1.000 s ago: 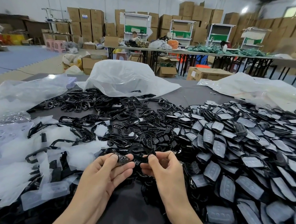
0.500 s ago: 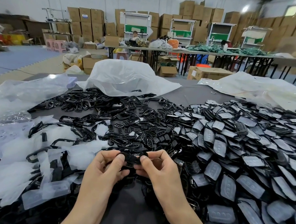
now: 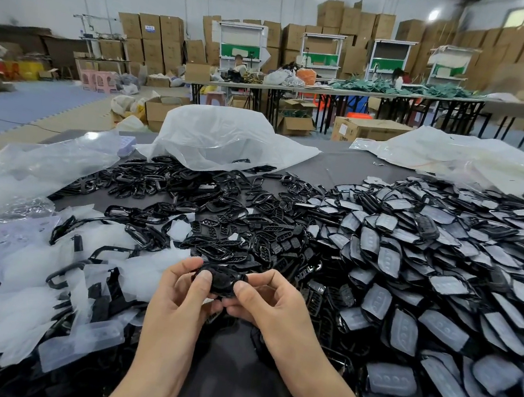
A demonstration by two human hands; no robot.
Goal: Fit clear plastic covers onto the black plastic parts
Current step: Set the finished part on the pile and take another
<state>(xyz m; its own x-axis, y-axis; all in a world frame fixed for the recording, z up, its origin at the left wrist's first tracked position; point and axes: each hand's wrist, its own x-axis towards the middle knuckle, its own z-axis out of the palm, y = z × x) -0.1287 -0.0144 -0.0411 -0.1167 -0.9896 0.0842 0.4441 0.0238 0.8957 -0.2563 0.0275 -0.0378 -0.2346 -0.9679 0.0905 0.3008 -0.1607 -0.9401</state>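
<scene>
Both hands meet over the near middle of the table, pinching one black plastic part (image 3: 221, 279) between them: the left hand (image 3: 180, 301) has its thumb on the part's left end and fingers curled behind, the right hand (image 3: 270, 302) presses its thumb on the right end. Whether a clear cover already sits on it cannot be told. Just beyond lies a heap of bare black parts (image 3: 217, 225). To the right spreads a big pile of covered parts (image 3: 425, 286). At the near left lie loose clear plastic covers (image 3: 82, 341). Farther off, a crumpled plastic bag (image 3: 225, 140) rests on the dark table (image 3: 334, 171).
</scene>
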